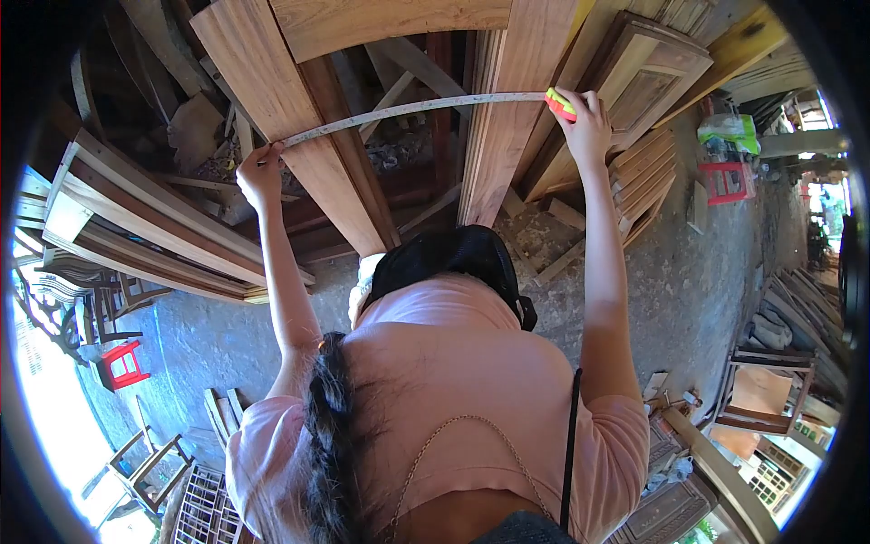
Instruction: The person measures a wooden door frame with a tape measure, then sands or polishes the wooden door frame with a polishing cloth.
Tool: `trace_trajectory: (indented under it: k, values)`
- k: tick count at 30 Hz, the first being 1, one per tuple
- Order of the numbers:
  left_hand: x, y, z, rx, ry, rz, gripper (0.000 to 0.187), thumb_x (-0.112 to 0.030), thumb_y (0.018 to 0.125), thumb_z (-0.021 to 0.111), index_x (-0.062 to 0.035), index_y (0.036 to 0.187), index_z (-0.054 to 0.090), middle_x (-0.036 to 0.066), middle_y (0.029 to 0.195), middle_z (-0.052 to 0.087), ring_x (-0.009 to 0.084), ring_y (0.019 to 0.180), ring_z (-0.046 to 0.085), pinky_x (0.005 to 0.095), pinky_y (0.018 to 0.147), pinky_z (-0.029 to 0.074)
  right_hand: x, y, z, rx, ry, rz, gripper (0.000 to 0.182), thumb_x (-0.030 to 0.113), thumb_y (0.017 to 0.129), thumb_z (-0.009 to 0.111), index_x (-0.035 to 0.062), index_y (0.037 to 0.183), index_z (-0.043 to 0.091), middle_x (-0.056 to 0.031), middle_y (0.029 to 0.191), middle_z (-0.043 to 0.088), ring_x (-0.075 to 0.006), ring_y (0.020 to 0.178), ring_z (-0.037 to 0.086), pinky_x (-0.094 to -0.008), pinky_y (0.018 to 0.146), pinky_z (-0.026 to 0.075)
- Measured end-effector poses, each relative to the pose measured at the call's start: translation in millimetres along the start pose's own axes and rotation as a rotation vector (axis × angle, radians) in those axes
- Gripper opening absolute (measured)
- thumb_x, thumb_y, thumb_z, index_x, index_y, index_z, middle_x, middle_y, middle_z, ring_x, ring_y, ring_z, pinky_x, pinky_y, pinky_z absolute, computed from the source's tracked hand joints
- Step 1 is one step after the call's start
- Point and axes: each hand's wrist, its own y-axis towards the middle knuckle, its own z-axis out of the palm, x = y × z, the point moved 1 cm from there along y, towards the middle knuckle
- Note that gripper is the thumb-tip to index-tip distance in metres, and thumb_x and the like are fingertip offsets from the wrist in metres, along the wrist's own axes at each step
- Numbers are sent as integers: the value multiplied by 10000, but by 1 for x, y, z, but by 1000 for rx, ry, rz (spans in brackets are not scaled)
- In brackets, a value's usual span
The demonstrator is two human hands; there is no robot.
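A tape measure with a red and yellow case (560,105) sits in my right hand (584,127), whose fingers are closed round it. Its pale blade (408,108) stretches in a slight arc across a wooden frame. My left hand (261,174) pinches the blade's far end at the outer edge of the left wooden upright (331,172). Beneath my right hand runs the frame's right upright (503,136). A curved wooden rail (390,23) joins the two uprights at the top.
Stacked curved boards (154,227) lean at the left. A panelled wooden door piece (652,72) stands at the right, above slatted timber (643,177). Wood scraps (557,245) lie on the concrete floor (689,281). Red stools (725,181) stand on both sides.
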Motion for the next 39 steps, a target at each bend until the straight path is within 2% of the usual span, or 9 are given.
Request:
trace_trajectory:
  k: [6, 8, 12, 24, 26, 39]
  values:
    - [-5, -2, -2, 2, -16, -45, 339, -318, 765, 763, -3, 879, 712, 100, 706, 690, 161, 576, 677, 271, 566, 499, 1, 0, -2, 11, -11, -4, 435, 194, 715, 750, 288, 1123, 633, -2, 924, 509, -227, 895, 563, -371, 731, 501]
    - [-5, -1, -2, 4, 29, -13, 344, -322, 766, 762, -5, 888, 712, 99, 709, 690, 159, 580, 678, 271, 566, 498, 3, 0, -3, 2, 9, 15, 394, 186, 723, 745, 243, 1102, 654, -5, 904, 539, -227, 862, 571, -364, 726, 480]
    - [-6, -1, -2, 10, 10, -25, 346, -325, 766, 762, -6, 891, 713, 95, 709, 691, 156, 582, 678, 273, 565, 496, 1, 0, -1, 20, -4, 15, 441, 189, 714, 750, 291, 1127, 632, -2, 925, 510, -227, 893, 565, -369, 730, 501]
    - [-9, -3, -4, 4, -12, -22, 348, -324, 758, 769, -4, 883, 714, 93, 693, 683, 161, 581, 676, 274, 563, 495, 3, -1, -3, -7, 19, 11, 426, 180, 711, 749, 273, 1111, 638, -4, 912, 516, -232, 878, 565, -374, 726, 495]
    - [-12, -3, -6, -14, 53, 17, 368, -333, 746, 778, 2, 885, 712, 93, 695, 683, 165, 588, 679, 275, 572, 498, 3, 0, -4, -11, -15, -9, 402, 193, 721, 751, 239, 1109, 654, -3, 907, 540, -225, 857, 572, -371, 717, 484]
    - [-7, -2, -3, -13, 39, 1, 372, -319, 744, 782, 14, 892, 707, 103, 704, 684, 165, 581, 674, 277, 568, 497, 3, 0, -2, -9, 6, 13, 394, 188, 725, 749, 234, 1105, 656, -1, 914, 548, -222, 866, 576, -358, 714, 492]
